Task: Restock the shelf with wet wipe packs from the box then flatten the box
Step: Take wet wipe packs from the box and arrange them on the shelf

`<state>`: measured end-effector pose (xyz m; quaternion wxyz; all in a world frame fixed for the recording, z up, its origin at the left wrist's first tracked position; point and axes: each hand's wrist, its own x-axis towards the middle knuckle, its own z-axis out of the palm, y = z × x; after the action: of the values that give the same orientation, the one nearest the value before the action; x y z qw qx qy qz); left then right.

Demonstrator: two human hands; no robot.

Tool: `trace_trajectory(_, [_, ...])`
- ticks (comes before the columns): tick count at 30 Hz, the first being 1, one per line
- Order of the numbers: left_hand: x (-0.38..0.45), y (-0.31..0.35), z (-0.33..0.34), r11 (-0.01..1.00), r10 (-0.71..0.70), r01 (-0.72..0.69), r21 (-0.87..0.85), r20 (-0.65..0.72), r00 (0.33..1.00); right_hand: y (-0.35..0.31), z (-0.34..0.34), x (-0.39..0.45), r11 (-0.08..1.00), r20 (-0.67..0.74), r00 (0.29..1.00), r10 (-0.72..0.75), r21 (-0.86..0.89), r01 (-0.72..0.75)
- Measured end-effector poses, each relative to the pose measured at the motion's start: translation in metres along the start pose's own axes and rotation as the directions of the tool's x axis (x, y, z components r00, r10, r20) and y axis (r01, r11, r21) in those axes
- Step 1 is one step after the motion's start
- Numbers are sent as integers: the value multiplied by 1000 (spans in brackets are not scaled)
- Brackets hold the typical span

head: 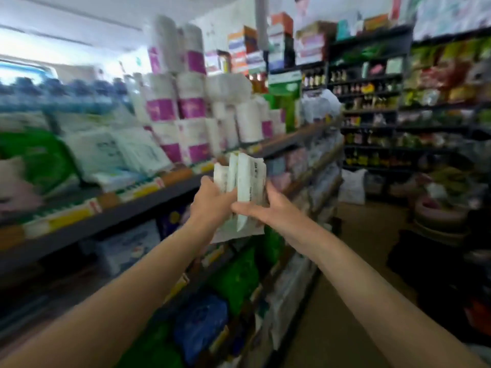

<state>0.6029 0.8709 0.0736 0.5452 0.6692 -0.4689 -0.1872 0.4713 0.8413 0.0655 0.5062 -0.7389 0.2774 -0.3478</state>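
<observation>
Head view: we count three, maybe four wet wipe packs [243,181], bunched upright, in front of shelf [148,200] edge. Left hand [212,203] curled round bunch from left; right hand [261,208] clasps it from right. Motion blur smears pack edges and labels; box not seen.

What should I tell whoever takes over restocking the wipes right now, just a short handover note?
Left hand: grips the bunch of wet wipe packs from the left.
Right hand: grips the same bunch from the right.
The packs are upright in the air, in front of the shelf edge, not yet placed.
The box is out of view.
Left: shelve these packs, empty the box, flatten it.
</observation>
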Motion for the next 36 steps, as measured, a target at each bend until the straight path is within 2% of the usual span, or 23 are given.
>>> trace_trajectory(2, [15, 13, -45, 994, 96, -91, 56, -83, 992, -34, 20, 22, 994, 55, 993, -108, -21, 109])
trace_trajectory(4, [23, 29, -82, 990, 134, -122, 76, -175, 975, -63, 32, 43, 968, 119, 974, -193, -137, 209])
trace_trajectory(7, [42, 39, -130, 990, 136, -144, -9, -274, 952, -92, 43, 80, 893, 186, 928, -323, -266, 364])
trace_trajectory(10, [61, 43, -168, 984, 6, -63, -165, -327, 945, -112, 50, 129, 907, 55, 912, -407, -97, 411])
trace_trajectory(12, [70, 48, -184, 962, -55, -38, -270, -328, 943, -125, 57, 163, 937, 44, 943, -331, 131, 323])
trace_trajectory(14, [83, 54, -193, 949, -66, -34, -313, -304, 950, -134, 70, 195, 912, 205, 950, -234, 386, 141])
trace_trajectory(16, [97, 58, -196, 950, -85, -1, -311, -262, 961, -136, 86, 225, 873, 348, 907, -239, 486, 43])
trace_trajectory(20, [124, 48, -204, 955, -164, 93, -283, -241, 956, -133, 112, 262, 842, 595, 762, -254, 524, -129])
trace_trajectory(22, [131, 38, -217, 965, -247, 215, -152, -242, 938, -127, 122, 274, 845, 631, 735, -249, 512, -153])
trace_trajectory(23, [135, 30, -226, 953, -297, 303, -12, -251, 922, -123, 126, 280, 854, 626, 740, -246, 501, -140])
trace_trajectory(25, [139, 14, -240, 860, -407, 478, 178, -324, 854, -114, 131, 293, 870, 612, 755, -236, 479, -116])
trace_trajectory(28, [143, -10, -237, 675, -561, 666, 317, -365, 743, -98, 135, 307, 862, 625, 753, -209, 481, -160])
trace_trajectory(31, [158, -28, -229, 630, -649, 708, 319, -284, 705, -83, 138, 312, 879, 660, 714, -232, 457, -136])
trace_trajectory(36, [166, -40, -225, 664, -600, 682, 306, -326, 731, -70, 139, 317, 858, 712, 650, -264, 481, -178])
